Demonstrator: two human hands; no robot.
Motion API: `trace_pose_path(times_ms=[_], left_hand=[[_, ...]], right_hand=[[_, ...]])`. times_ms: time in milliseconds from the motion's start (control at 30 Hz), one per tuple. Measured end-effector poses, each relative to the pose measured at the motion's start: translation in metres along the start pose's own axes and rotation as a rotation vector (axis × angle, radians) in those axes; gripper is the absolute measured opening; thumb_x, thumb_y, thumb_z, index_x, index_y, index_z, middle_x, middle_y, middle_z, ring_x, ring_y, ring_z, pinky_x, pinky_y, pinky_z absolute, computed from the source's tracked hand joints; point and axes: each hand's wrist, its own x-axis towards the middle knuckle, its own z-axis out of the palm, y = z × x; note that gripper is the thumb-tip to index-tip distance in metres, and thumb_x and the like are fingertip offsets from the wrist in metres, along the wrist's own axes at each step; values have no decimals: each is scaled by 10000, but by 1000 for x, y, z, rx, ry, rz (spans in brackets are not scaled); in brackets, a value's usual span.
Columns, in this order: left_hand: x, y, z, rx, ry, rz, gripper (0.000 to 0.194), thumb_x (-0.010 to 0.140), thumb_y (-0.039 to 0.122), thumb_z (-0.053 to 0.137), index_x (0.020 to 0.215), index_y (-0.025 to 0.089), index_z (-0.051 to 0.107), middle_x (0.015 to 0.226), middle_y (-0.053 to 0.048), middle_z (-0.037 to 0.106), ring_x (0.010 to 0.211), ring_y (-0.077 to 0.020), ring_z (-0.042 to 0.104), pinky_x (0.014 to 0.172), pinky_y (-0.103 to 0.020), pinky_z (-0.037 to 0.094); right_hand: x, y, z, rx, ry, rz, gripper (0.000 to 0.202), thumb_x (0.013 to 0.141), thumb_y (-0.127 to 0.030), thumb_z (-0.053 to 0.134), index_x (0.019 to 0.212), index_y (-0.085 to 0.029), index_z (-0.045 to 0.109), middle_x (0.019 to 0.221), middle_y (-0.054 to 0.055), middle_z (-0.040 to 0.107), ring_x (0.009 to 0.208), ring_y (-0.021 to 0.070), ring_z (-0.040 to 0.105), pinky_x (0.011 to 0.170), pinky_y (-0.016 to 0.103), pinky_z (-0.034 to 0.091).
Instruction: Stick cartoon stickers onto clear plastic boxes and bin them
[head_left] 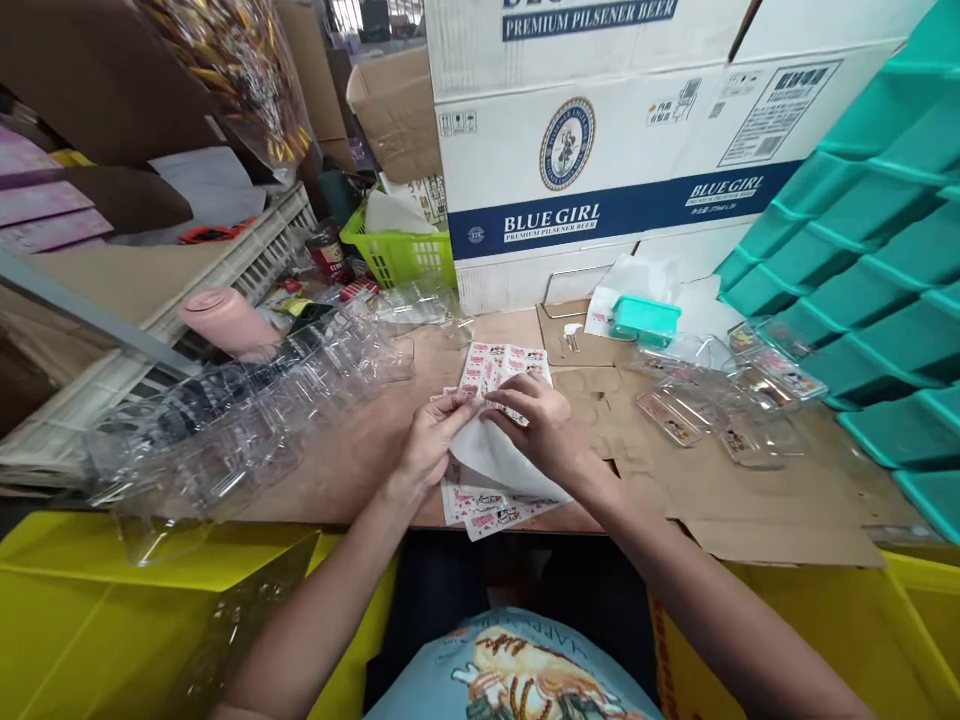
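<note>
Near the table's front edge, my left hand (435, 438) pinches the edge of a sticker sheet (489, 366), its thumb and fingers closed. Opposite it, my right hand (541, 418) is closed at the same spot, its fingertips almost meeting the left ones. What the right fingertips hold is too small to make out. Below both hands a white, blank part of a sheet (499, 460) curls downward. Further printed sticker sheets (501, 517) with pink and black cartoon figures lie under it on the wooden table (337, 450).
On the left lies a long row of nested clear plastic trays (262, 410) beside a pink bottle (229, 320). Clear cases (671, 415) and a teal box (645, 320) lie to the right on cardboard (720, 500). White beer cartons (622, 150) and stacked teal bins (862, 220) wall the back.
</note>
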Motion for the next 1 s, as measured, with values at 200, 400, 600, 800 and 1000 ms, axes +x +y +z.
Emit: trace_pose_path(times_ms=[200, 400, 600, 800, 1000], left_hand=[[-8, -4, -8, 75, -63, 6, 240, 676, 292, 845, 860, 149, 786, 863, -58, 745, 758, -126, 653, 735, -235, 515], [-10, -4, -7, 285, -93, 217, 142, 726, 257, 794, 840, 172, 796, 867, -39, 670, 836, -129, 603, 736, -211, 488], [-6, -11, -29, 345, -59, 91, 192, 771, 309, 730, 877, 153, 763, 876, -72, 694, 757, -161, 621, 692, -268, 518], [3, -9, -20, 995, 214, 581, 416, 777, 125, 613, 1183, 175, 687, 1204, -131, 581, 1219, -290, 513, 1074, -458, 408], [10, -24, 29, 462, -157, 417, 498, 757, 39, 510, 1218, 173, 643, 1268, -115, 587, 1265, -228, 525, 1098, -367, 401]], right_hand=[[-14, 3, 14, 64, 17, -9, 193, 962, -256, 563, 1033, -198, 733, 926, 107, 690, 864, 223, 592, 751, 365, 514], [-8, 0, 17, 244, -50, 74, 206, 947, -254, 543, 891, -190, 731, 866, 100, 687, 817, 210, 602, 754, 356, 495], [-6, 24, 19, 669, 158, 611, 293, 872, -461, 612, 776, -185, 642, 720, 20, 645, 652, 149, 580, 640, 276, 470], [5, 37, -1, 462, 495, 565, 220, 885, -407, 612, 811, -200, 592, 777, 19, 604, 730, 163, 566, 709, 293, 477], [-1, 2, 6, 153, 228, 174, 150, 920, -260, 571, 833, -210, 683, 846, 83, 667, 861, 239, 577, 838, 420, 463]])
